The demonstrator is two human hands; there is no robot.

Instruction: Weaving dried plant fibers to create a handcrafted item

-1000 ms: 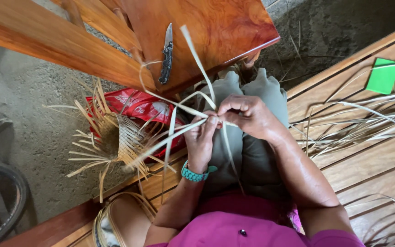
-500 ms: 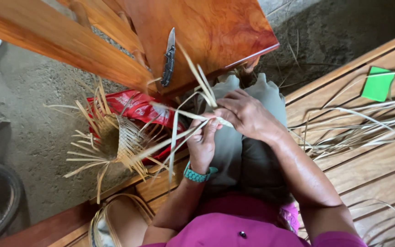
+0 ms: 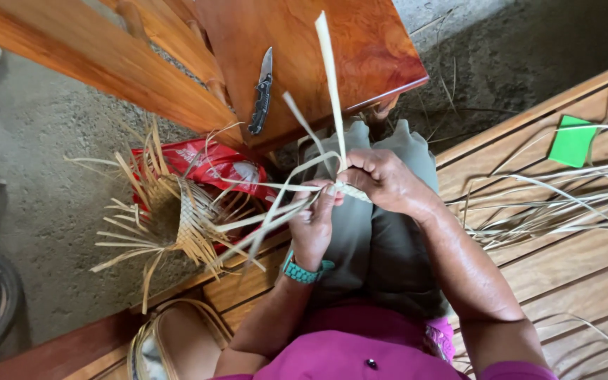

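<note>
A: Since the earlier frame we see one pale leaf strip [image 3: 331, 84] swung up; it now stands almost upright toward the top middle of the frame, where before the strips leaned lower and more to the left. Our view has also shifted a little, so the folding knife [image 3: 262, 91] sits slightly higher.

B: And the hands have hardly moved. Our right hand [image 3: 381, 179] is at mid-frame over the lap, its fingers [image 3: 362, 163] closed in a pinch on the small woven knot where the strips cross. Our left hand [image 3: 314, 222] meets it from below, thumb and fingers closed on the same strips, with the teal wristband [image 3: 302, 270] just under it.

A: What could go wrong from here, we judge, is the pinch slackening: the loose ends fan out to the left, and if the crossing slips, the folds could spring open.

B: The upright strip looks thin and dry too. Bent too sharply at the pinch, it may crease or split along its length.

A: Outward from the hands, a half-woven basket [image 3: 177, 214] lies at the left on a red bag [image 3: 209, 165], its free ends near our trailing strips; we think they could tangle.

B: The knife lies with its blade out on the polished wooden chair seat [image 3: 360, 49] at the top, close to the raised strip. A swing of that strip could knock it.

A: More strips [image 3: 550, 204] lie on the wooden bench [image 3: 578, 260] at the right, beside a green card [image 3: 573, 142].
</note>
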